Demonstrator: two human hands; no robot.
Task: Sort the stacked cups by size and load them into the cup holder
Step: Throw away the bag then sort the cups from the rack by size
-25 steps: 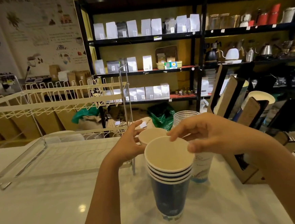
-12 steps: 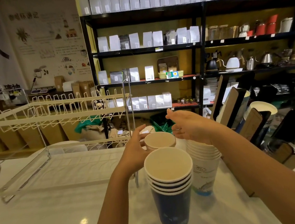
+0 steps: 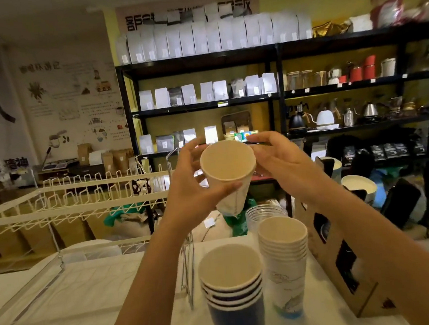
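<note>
One small cup (image 3: 228, 172) we are gripping in left hand (image 3: 192, 187), right hand (image 3: 280, 161) spread loose beside rim; judging size, next needing matching cup holder (image 3: 344, 260) slot

Dim warm indoor light, soft motion blur throughout, wide-angle bending at edges, muddy shadows

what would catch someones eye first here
A white paper cup held up mid-frame, tilted with its mouth toward the camera, gripped by the left hand while the right hand hovers beside its rim. Below on the counter stand a blue cup stack and, to its right, a white cup stack.
</note>
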